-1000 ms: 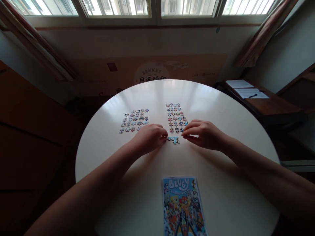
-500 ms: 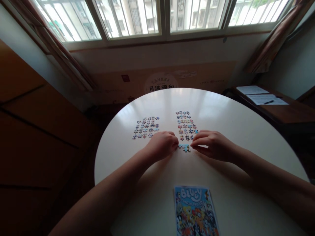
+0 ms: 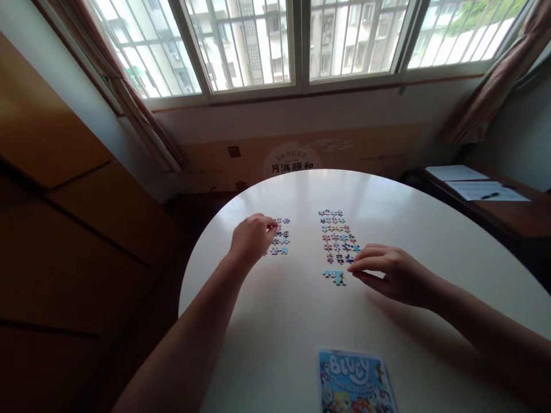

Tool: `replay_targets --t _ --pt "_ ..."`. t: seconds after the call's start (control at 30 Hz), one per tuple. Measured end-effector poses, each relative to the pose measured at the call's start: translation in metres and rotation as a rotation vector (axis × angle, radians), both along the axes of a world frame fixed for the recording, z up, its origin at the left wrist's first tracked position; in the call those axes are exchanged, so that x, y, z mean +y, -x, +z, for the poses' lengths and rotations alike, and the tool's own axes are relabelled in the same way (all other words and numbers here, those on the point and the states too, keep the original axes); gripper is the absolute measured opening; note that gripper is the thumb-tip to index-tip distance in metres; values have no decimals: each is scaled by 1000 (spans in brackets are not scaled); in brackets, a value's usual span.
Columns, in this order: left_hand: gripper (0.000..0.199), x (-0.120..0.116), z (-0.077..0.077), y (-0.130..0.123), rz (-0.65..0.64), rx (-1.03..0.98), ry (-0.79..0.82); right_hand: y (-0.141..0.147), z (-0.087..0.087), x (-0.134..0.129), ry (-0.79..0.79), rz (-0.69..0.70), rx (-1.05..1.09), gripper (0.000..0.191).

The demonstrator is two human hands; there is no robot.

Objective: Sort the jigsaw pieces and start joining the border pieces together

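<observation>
Over the left group of jigsaw puzzle pieces (image 3: 282,241) hovers my left hand (image 3: 253,236), hiding many of them. Its thumb and forefinger come together at the pieces; anything between them is too small to make out. My right hand (image 3: 390,269) is beside a small joined section of puzzle (image 3: 336,276), blue with a jagged edge, lying flat. Its thumb and forefinger tips nearly meet in a pinch, and what they hold, if anything, cannot be seen. Just beyond is the right group of puzzle pieces (image 3: 334,229), laid out in rows, its lower right corner close to my right fingers.
The round white table (image 3: 275,327) carries everything. A blue picture card marked "Bluey" (image 3: 355,381) lies near me. At the right stands a brown side table (image 3: 516,217) with papers (image 3: 482,186) and a pen (image 3: 489,195). A wooden cabinet (image 3: 77,212) is at the left.
My left hand has moved from the joined section, away and to the left, over the left group of pieces. My right hand stays beside the joined section. The view has tipped upward.
</observation>
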State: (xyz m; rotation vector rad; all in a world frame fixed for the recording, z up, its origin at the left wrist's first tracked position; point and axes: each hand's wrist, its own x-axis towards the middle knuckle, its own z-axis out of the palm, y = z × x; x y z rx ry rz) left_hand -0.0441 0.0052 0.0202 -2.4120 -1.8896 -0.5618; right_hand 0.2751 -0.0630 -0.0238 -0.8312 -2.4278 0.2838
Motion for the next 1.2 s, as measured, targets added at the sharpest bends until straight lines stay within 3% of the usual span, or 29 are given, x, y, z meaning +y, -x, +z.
replay_targets --t 0.13,0.27,0.47,0.53,0.83,1.2 --pt "23 0 -7 -3 -23 61 132 -1 -1 0 5 5 -9 19" --pt "27 -2 -9 -8 -22 57 153 -1 -2 0 1 4 -9 19" --pt "29 7 8 24 162 33 -4 1 -1 -2 7 -2 -7 20" --pt "26 10 11 36 191 62 23 2 0 -3 9 5 -3 19" --pt "24 13 0 35 94 135 234 3 2 -4 30 29 13 20" --pt "25 16 -7 28 70 169 279 4 1 -5 37 33 6 20"
